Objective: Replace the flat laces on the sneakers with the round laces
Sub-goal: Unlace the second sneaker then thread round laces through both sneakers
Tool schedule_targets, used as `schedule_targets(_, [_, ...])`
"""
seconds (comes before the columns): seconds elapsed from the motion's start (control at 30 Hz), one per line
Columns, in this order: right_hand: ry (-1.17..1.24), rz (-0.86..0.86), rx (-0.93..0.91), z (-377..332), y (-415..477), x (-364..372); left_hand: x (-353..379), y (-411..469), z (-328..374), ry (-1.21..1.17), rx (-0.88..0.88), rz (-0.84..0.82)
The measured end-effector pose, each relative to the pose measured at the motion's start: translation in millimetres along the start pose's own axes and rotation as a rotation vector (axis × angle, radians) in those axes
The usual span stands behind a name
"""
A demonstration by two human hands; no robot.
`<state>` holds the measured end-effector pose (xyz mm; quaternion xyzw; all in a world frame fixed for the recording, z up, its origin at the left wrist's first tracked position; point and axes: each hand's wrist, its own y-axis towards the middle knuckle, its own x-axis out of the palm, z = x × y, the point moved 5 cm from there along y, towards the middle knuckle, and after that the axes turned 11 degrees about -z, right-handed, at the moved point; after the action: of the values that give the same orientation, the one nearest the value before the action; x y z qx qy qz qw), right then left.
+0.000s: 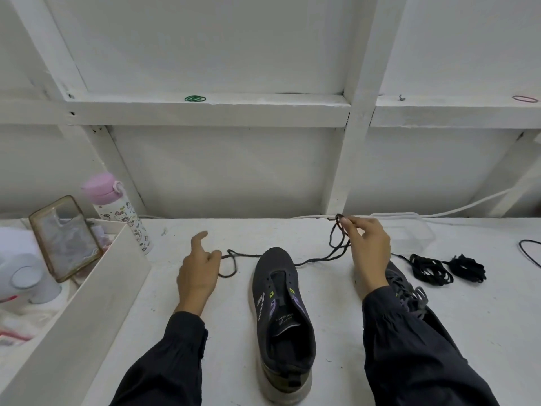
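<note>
Lace (311, 260) inside grip of right hand (370, 253)

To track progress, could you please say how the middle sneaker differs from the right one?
The middle sneaker has empty eyelets and shows fully; the right sneaker is laced and partly hidden behind the right sleeve. Both are dark and lie on the white table.

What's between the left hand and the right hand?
Head view: the toe of the unlaced sneaker, plus the grey lace, pinched by the right hand, running past that toe toward the left hand.
</note>
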<state>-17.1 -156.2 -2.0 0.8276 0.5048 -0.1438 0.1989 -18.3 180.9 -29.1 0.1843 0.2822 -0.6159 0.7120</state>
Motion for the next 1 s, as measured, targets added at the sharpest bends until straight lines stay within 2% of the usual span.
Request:
schedule_targets(0.07, [-0.097, -0.007, -0.096, -14, 3, -5, -14, -5, 15, -0.124, 0.161, 0.154])
schedule_targets(0.13, [0.102, -0.086, -0.139, -26, 6, -8, -22, -10, 27, -0.316, 0.27, 0.222])
schedule_targets(0.2, [0.312, -0.195, -0.148, -43, 4, -8, -22, -15, 39, -0.384, 0.328, 0.217])
schedule_targets(0.33, [0.476, -0.392, -0.215, -82, -7, -2, -7, -17, 67, -0.464, 0.362, 0.074])
schedule_targets(0.4, [0.528, -0.504, -0.224, -97, -14, 5, 6, -15, 85, -0.388, 0.441, -0.041])
schedule_targets(0.47, [0.598, -0.601, -0.216, -110, -20, 12, 23, -14, 101, -0.19, 0.505, -0.158])
schedule_targets(0.53, [0.623, -0.652, -0.221, -117, -23, 15, 36, -12, 110, 0.029, 0.525, -0.192])
schedule_targets(0.57, [0.615, -0.649, -0.23, -119, -23, 15, 39, -10, 112, 0.085, 0.528, -0.187])
schedule_targets(0.63, [0.6, -0.575, -0.227, -118, -20, 9, 40, -4, 108, 0.018, 0.511, -0.199])
schedule_targets(0.77, [0.665, -0.247, -0.13, -98, -2, -23, 33, 7, 85, -0.194, 0.345, -0.233])
schedule_targets(0.83, [0.777, -0.148, -0.068, -86, 5, -36, 27, 13, 71, -0.341, 0.214, -0.234])
schedule_targets(1.0, [0.988, -0.037, 0.024, -66, 12, -47, 17, 19, 47, -0.79, -0.038, -0.22])
